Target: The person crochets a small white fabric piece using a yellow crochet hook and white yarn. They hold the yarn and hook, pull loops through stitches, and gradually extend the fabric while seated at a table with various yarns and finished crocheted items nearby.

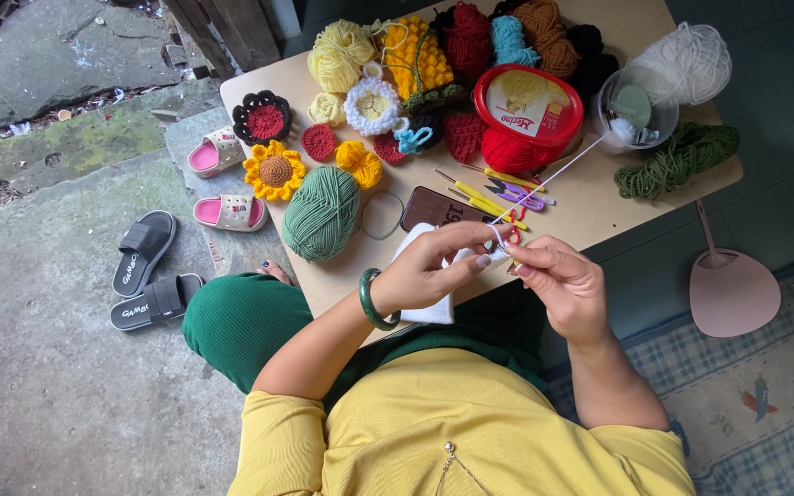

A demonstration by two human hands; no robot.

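Low across the upper middle of the frame, a tan table (599,197) carries yarn balls and crocheted flowers. Centre frame, the left hand (434,266) pinches a white yarn strand (553,174) while the right hand (562,285) grips a crochet hook (510,241). That strand runs tautly up-right to a clear cup (636,110); a tug might tip it.
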